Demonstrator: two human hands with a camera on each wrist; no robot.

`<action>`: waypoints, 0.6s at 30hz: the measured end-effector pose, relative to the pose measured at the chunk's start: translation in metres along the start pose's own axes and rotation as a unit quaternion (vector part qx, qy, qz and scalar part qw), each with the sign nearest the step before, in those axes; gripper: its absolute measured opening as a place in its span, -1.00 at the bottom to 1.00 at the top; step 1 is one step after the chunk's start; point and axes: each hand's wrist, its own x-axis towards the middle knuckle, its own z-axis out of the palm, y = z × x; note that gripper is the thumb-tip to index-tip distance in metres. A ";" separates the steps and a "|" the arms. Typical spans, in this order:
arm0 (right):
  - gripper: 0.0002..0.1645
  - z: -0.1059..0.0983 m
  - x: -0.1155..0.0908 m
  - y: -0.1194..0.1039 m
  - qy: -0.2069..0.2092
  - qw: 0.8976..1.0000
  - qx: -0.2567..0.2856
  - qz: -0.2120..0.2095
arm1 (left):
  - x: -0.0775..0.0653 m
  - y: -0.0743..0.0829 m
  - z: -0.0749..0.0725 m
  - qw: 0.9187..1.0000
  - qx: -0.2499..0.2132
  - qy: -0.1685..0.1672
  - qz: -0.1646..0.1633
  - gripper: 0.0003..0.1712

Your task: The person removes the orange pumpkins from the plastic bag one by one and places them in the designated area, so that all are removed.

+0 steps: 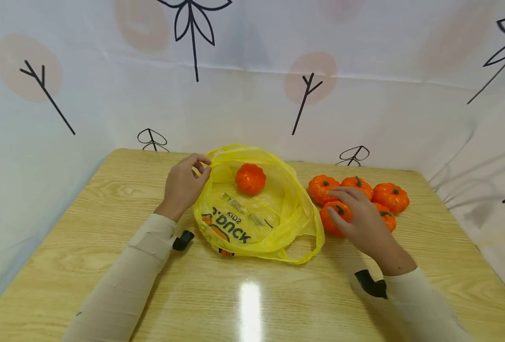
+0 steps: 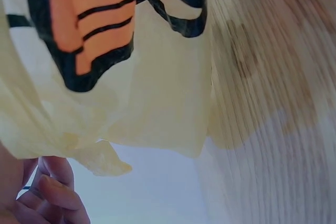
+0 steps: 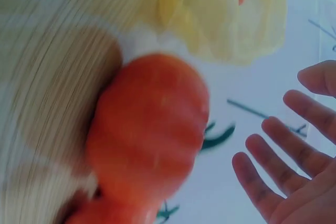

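Note:
A yellow plastic bag (image 1: 235,247) lies on the table with its mouth wide, and one small orange pumpkin (image 1: 251,179) sits inside it. My left hand (image 1: 185,183) pinches the bag's left rim with curled fingers; in the left wrist view those fingers (image 2: 60,190) show beside gathered plastic. Over the nearest pumpkin (image 1: 332,224) of a group to the bag's right hovers my right hand (image 1: 361,221), its fingers spread. The right wrist view has a gap between those fingertips and the green-stemmed pumpkin (image 3: 152,124).
Several more orange pumpkins, among them a back-left one (image 1: 319,186) and a far-right one (image 1: 391,197), cluster beyond the right hand. A loop handle (image 1: 308,256) of the bag lies toward the right. Behind the wooden table (image 1: 85,256) hangs a patterned white cloth (image 1: 243,109).

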 end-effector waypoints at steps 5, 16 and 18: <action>-0.59 0.012 0.012 -0.012 -0.021 1.000 0.002 -0.013 | 0.000 0.000 0.000 1.000 0.001 -0.002 -0.001 -0.81; -0.56 0.033 0.032 -0.046 -0.055 0.997 0.020 -0.043 | 0.001 -0.001 0.002 1.000 -0.003 0.008 0.014 -0.83; -0.55 0.036 0.035 -0.053 -0.062 0.997 0.024 -0.043 | 0.001 0.000 0.002 1.000 -0.003 0.007 0.013 -0.83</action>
